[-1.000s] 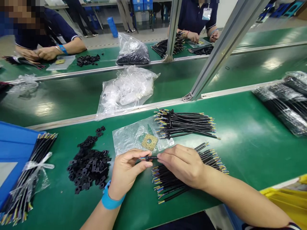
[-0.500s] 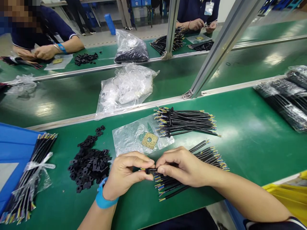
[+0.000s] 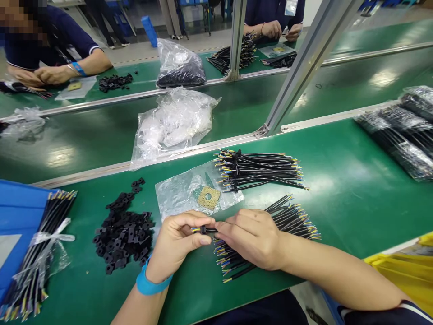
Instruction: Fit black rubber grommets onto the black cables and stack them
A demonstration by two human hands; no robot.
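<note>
Between thumb and fingers, my left hand [image 3: 181,237] pinches a small black clip [image 3: 203,229] that sits around a short black cable near its coloured wire ends. My right hand [image 3: 252,237] is closed on the same cable, just right of the clip; its fingers hide most of the cable. Beneath and beside the right hand lies a pile of black cables [image 3: 287,221] with stripped ends. Behind it is a stack of cables [image 3: 267,169] bearing black clips at their left ends. To the left of my hands spreads a heap of loose black clips [image 3: 126,234].
A yellow sponge [image 3: 209,197] rests on a flat plastic bag [image 3: 172,192]. A tied cable bundle [image 3: 43,243] leans on a blue bin [image 3: 20,203] at left. Wrapped bundles [image 3: 399,135] lie at right. Metal posts [image 3: 304,67] stand beyond; co-workers sit across.
My right hand has turned over the cable, its fingers now curled with the knuckles more upward. My left thumb has shifted lower beside the clip. The whole view has moved slightly.
</note>
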